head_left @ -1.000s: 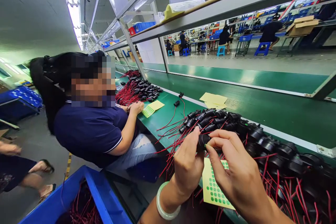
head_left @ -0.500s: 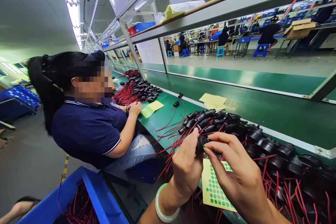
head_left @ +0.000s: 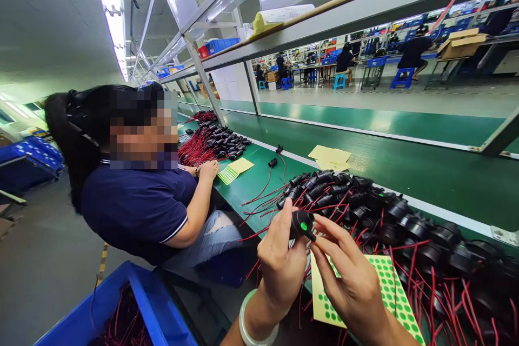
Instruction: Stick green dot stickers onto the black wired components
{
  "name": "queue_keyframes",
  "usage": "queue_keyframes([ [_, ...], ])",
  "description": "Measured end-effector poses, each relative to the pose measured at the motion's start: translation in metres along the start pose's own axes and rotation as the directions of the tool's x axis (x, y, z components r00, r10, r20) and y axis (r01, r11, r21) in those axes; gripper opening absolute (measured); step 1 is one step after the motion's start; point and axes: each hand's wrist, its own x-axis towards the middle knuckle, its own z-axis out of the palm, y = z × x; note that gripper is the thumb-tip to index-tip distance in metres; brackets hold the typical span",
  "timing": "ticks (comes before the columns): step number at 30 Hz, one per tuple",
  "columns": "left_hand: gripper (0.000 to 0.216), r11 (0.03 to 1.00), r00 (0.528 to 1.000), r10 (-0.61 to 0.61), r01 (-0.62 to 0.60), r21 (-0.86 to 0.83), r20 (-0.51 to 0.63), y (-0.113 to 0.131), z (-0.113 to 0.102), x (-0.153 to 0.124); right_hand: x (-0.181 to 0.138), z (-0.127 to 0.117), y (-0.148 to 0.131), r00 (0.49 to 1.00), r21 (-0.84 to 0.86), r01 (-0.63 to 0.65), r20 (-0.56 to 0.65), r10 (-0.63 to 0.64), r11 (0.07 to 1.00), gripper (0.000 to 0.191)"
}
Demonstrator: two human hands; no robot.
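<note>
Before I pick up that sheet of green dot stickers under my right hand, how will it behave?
The sheet of green dot stickers is probably light and floppy, since it looks paper-thin. Lying flat, it seems unlikely to roll or tip. It might snag when lifted, as red wires crowd its right edge.

White ceiling lights glare while the far green surface shines

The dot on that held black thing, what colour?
The dot is green, shown in the head view.
</note>
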Motion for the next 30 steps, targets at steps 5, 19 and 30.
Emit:
queue_keyframes([
  [5,0.065,0.997,0.997,0.031,-0.026,-0.077,0.064,0.002,-0.002,-0.002,0.015,-0.007,-0.007,0.991,0.063,-0.064,-0.116,0.071,0.996,0.015],
  [19,0.047,0.903,0.883,-0.325,0.182,0.389,0.34,-0.087,0.016,0.035,-0.051,-0.037,0.054,0.891,-0.085,-0.423,0.14,0.431,0.902,0.008],
  [30,0.023,0.926,0.708,-0.325,0.104,0.363,0.627,-0.143,0.164,0.049,-0.095,-0.046,0.069,0.877,-0.287,-0.283,0.309,0.368,0.915,0.01],
])
